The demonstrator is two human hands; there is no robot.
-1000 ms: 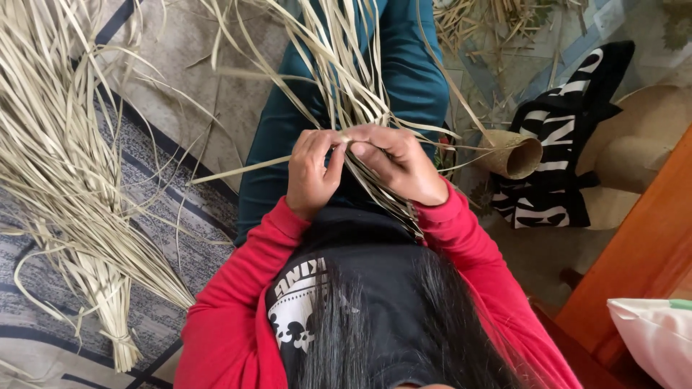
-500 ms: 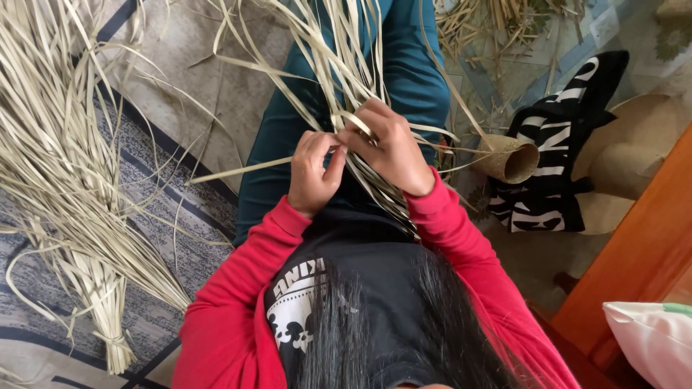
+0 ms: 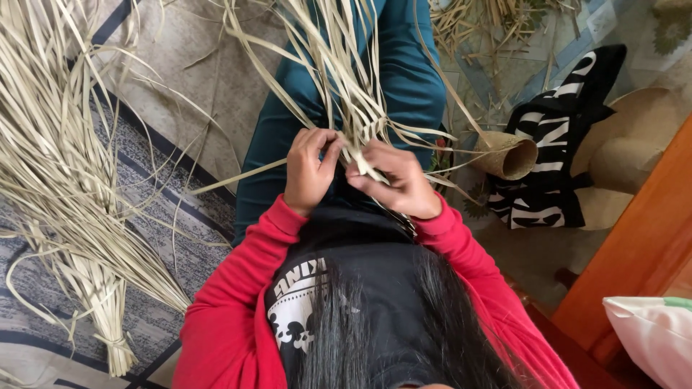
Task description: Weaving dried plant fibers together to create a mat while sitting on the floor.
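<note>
1. While both hands meet over the lap, the left hand is curled shut around pale dried leaf strips.
2. The right hand pinches the same strips between thumb and fingertips, touching the left.
3. The strips fan upward across the teal trousers.
4. A tied bundle of strips lies on the grey rug, left.
5. A small woven cone rests right, beside a black-and-white cloth.
</note>
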